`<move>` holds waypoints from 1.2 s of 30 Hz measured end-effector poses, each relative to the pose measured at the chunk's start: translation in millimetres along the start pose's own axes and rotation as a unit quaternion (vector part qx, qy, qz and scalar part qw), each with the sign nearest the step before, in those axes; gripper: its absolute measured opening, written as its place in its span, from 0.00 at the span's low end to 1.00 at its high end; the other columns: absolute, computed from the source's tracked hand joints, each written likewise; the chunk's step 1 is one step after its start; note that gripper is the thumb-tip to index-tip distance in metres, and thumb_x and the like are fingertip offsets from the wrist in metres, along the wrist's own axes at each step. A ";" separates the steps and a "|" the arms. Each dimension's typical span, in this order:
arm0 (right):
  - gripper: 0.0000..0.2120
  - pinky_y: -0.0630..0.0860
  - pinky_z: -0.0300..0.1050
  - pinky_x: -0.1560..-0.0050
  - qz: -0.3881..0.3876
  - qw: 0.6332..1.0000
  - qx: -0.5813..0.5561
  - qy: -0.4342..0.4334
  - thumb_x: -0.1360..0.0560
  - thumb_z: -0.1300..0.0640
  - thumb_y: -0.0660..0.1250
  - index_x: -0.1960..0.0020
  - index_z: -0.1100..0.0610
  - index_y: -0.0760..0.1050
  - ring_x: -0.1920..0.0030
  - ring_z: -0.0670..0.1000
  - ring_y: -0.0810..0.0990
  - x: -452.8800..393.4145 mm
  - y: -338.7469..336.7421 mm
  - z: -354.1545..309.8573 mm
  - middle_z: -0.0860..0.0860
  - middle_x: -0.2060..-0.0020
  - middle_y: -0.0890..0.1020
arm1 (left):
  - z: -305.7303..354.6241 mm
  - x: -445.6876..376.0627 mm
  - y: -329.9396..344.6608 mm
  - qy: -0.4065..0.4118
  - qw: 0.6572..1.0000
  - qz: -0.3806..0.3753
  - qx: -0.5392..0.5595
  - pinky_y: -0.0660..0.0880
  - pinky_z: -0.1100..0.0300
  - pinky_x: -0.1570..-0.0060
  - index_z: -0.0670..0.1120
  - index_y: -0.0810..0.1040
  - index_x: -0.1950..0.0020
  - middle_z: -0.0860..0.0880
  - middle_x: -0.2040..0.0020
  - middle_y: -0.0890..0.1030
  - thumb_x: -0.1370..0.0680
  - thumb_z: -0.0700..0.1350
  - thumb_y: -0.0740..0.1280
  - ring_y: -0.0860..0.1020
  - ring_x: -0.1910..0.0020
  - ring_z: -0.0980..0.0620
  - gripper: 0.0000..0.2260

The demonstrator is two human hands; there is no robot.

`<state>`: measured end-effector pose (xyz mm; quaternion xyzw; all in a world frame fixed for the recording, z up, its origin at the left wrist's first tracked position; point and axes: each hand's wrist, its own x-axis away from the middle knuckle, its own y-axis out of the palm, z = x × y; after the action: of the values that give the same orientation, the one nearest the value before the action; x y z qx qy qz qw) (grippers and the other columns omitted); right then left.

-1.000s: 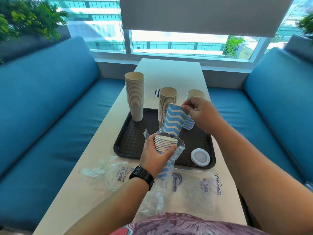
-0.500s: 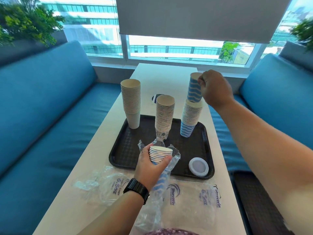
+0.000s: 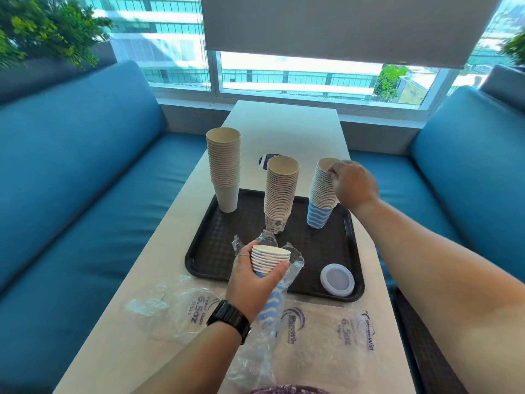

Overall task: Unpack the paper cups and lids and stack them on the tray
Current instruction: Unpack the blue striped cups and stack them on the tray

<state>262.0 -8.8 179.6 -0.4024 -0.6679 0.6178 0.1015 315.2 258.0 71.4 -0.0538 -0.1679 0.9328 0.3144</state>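
The right hand pinches the top cup's rim, seating it on the blue-striped stack on the tray. The left hand grips the bagged cups; next, pull another free.

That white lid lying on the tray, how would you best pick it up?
The white lid lies flat in the near right corner of the black tray, apart from the cup stacks. Come from above and pinch across its rim at opposite edges; probably the only grip a low, round disc offers.
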 end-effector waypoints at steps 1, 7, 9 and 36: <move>0.11 0.75 0.51 0.50 -0.002 1.000 -0.001 0.000 0.21 0.55 0.60 0.45 0.58 0.79 0.46 0.60 0.78 0.3 0.6 -0.3 0.57 0.48 0.81 | -0.2 -0.1 -0.3 0.000 1.000 0.000 -0.001 0.67 0.80 0.53 0.53 0.69 0.30 0.55 0.41 0.75 0.30 0.55 0.77 0.75 0.45 0.61 0.32; 0.12 0.74 0.53 0.44 0.003 0.999 -0.036 0.002 0.22 0.56 0.62 0.43 0.58 0.79 0.42 0.59 0.76 5.9 0.1 0.1 0.56 0.45 0.81 | 0.9 -0.7 -2.6 0.004 1.000 -0.001 0.001 0.67 0.82 0.54 0.52 0.69 0.30 0.54 0.40 0.75 0.30 0.56 0.77 0.75 0.44 0.60 0.33; 0.12 0.71 0.53 0.40 0.025 0.998 -0.054 0.003 0.22 0.58 0.63 0.41 0.59 0.79 0.40 0.59 0.74 10.3 -2.7 -1.8 0.56 0.43 0.81 | 1.2 -0.9 -2.9 0.007 1.000 -0.003 0.001 0.67 0.80 0.53 0.52 0.68 0.29 0.54 0.40 0.75 0.31 0.56 0.77 0.75 0.43 0.59 0.33; 0.07 0.77 0.46 0.45 -0.216 0.915 -0.340 -0.004 0.24 0.62 0.68 0.53 0.50 0.82 0.51 0.46 0.80 138.1 -15.9 -63.8 0.46 0.55 0.83 | 21.9 14.3 -5.5 0.053 0.999 -0.003 -0.008 0.72 0.67 0.44 0.51 0.68 0.29 0.53 0.40 0.74 0.31 0.57 0.77 0.75 0.44 0.59 0.34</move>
<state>205.2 131.5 157.8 -0.2556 -0.9089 0.3179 0.0866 302.4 264.6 93.9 -0.1050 -0.1583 0.9263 0.3255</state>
